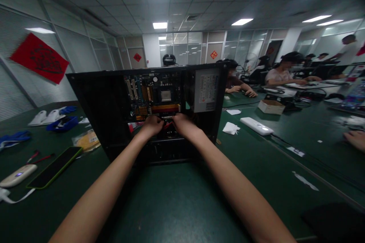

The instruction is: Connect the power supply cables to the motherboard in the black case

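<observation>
In the head view, my only one, I have a large black metal computer case (pixel 119 71) standing on the dark green tabletop (pixel 176 201), its open side facing me. Both hands are inside its lower middle: the left hand (pixel 154 124) with fingers curled, the right hand (pixel 184 123) close beside it, fingers bent downward. A thin red cable (pixel 169 125) shows between them. I can't tell whether either hand has closed on it or is only touching; the knuckles hide the fingertips from me.

Just above the hands, within the case, I see the red, orange and yellow memory slots (pixel 168 109) of a dark circuit board with a square silver chip (pixel 165 95). The silver box-shaped power supply (pixel 207 91) fills the case's upper right.

To the left of the case lie a black phone with a lime-green edge (pixel 55 168) and an open blue plastic tray (pixel 62 123); to its right, a crumpled white tissue (pixel 230 128) and a long white power bank (pixel 256 126).

I judge the step in hand to be fine two-handed work around the cable below those slots. The next move calls for small fingertip motions, a steady case, and no tugging against the board
</observation>
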Tool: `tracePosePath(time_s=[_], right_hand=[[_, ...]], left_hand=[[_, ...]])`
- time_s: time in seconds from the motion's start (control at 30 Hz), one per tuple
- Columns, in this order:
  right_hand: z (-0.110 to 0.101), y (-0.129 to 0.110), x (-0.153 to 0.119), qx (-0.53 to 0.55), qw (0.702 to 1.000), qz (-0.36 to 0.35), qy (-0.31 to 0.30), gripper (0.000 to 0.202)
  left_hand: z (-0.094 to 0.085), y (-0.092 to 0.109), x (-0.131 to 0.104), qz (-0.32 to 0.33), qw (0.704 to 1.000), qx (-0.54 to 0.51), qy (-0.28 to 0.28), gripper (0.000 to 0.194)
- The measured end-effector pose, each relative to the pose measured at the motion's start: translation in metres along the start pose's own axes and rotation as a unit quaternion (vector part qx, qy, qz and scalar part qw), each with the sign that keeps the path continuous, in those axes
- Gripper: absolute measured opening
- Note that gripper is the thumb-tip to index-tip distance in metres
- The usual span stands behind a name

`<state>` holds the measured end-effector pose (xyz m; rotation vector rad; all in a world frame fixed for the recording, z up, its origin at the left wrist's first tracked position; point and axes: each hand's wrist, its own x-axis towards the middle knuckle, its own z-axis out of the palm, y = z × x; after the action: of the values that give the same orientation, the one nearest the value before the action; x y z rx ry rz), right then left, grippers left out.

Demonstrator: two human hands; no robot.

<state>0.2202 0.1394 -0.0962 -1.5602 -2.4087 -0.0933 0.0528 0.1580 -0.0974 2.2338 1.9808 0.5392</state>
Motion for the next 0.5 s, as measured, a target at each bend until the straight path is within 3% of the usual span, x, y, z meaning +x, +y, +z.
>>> tracePosePath(time_s=[0.2,0.5], right_hand=[[-0.006,-0.008,0.003,-0.087,0.995,-0.045,0.028,0.033],[-0.007,-0.013,0.003,-0.098,0.993,-0.065,-0.009,0.031]], left_hand=[[-0.005,0.005,-0.003,-0.011,1.0,-0.004,-0.001,0.028],[-0.002,0.003,0.003,-0.016,1.0,-0.019,-0.014,0.028]])
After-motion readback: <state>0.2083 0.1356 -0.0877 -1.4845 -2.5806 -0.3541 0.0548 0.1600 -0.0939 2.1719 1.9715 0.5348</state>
